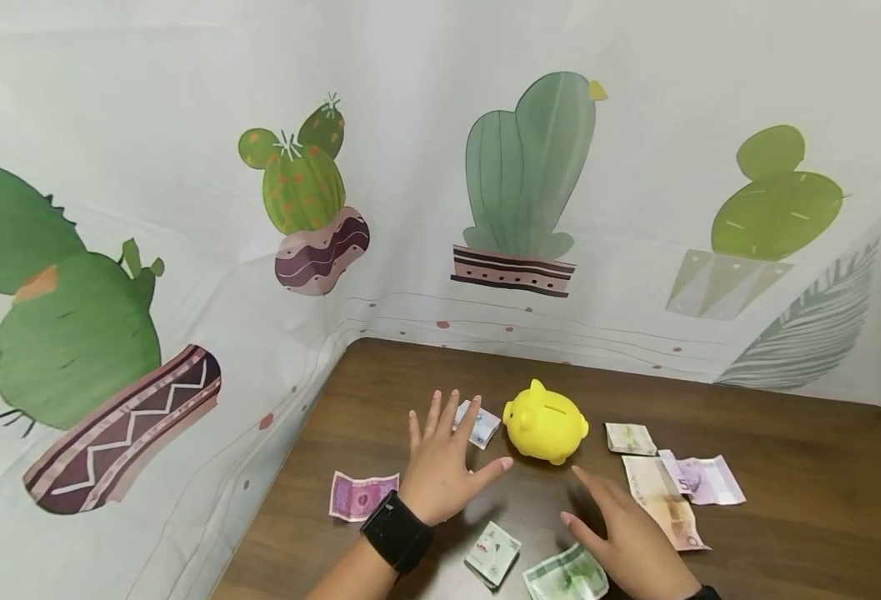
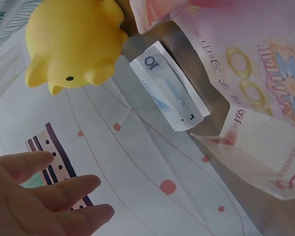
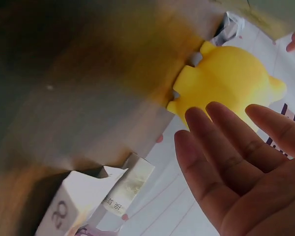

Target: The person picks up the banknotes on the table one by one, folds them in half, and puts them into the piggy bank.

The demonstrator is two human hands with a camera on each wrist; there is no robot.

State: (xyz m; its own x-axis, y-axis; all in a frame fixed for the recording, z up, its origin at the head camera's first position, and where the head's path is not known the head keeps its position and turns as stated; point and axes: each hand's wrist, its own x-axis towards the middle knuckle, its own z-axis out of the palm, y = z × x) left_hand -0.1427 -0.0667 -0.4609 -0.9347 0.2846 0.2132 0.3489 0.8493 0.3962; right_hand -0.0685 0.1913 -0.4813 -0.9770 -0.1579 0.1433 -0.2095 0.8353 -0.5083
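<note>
A yellow piggy bank with a slot in its back stands on the table between and beyond my two hands. To its left my left hand hovers with fingers spread, its fingertips by a folded blue banknote marked 10. Lower right, my right hand is held palm inward, fingers extended, over the edge of a green banknote. Neither hand grips anything. In the right wrist view, the fingers overlap the lower part of the piggy bank. A pink banknote lies left of my left hand.
A folded green banknote lies at the front. On the right are a folded yellowish banknote, a tan banknote and a purple banknote. A cactus-printed white cloth hangs behind the brown table.
</note>
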